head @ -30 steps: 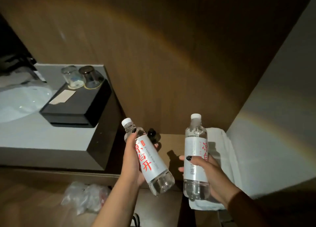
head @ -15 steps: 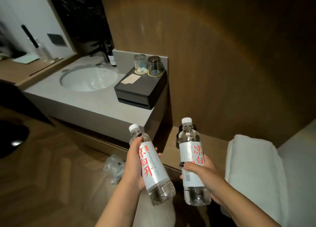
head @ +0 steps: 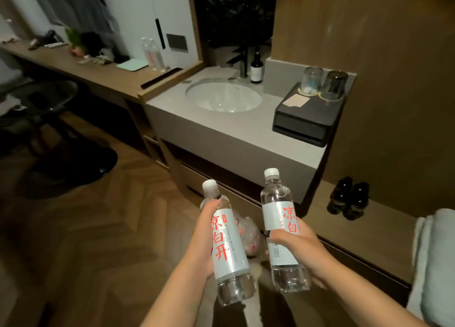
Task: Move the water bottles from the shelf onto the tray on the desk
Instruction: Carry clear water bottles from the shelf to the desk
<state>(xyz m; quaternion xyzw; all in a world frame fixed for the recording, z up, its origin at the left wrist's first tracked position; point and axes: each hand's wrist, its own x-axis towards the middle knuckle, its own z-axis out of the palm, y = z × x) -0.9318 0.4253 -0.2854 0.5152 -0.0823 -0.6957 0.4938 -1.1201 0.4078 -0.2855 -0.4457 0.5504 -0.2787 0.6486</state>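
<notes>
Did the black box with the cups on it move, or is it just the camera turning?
Cannot tell of any move: the black box still sits on the same corner of the counter, by the sink. Only the view turned.

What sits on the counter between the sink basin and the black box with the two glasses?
In the head view, bare grey countertop lies between the sink basin and the black box. A dark pump bottle stands behind that stretch, beside the tap.

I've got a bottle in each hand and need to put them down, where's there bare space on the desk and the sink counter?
Desk: bare wood runs along its front edge; the back is crowded with small items, a pale tray and two bottles. Sink counter: a free strip lies between the basin and the black box.
</notes>
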